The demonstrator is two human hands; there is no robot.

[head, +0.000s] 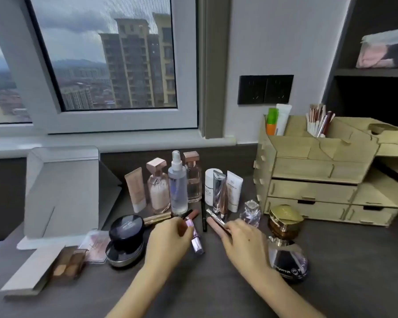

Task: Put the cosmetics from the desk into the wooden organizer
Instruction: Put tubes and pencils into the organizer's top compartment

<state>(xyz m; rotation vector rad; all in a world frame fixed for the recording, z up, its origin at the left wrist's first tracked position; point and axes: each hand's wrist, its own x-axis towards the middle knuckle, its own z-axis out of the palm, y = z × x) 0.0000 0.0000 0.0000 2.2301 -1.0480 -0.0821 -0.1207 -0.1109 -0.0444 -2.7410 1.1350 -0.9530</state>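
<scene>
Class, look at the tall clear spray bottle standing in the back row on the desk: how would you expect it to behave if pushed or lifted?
The spray bottle is tall and narrow, so it probably tips easily. Perfume bottles stand close beside it and might be knocked. Its smooth clear wall looks slippery.

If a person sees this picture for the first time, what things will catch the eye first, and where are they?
The eye goes first to the two hands low in the middle: the left hand and the right hand each close on slim lipstick-like tubes over the dark desk. Behind them stands a row of bottles and tubes, with a tall clear spray bottle in its middle. At the right sits the wooden organizer, with brushes in its top.
</scene>
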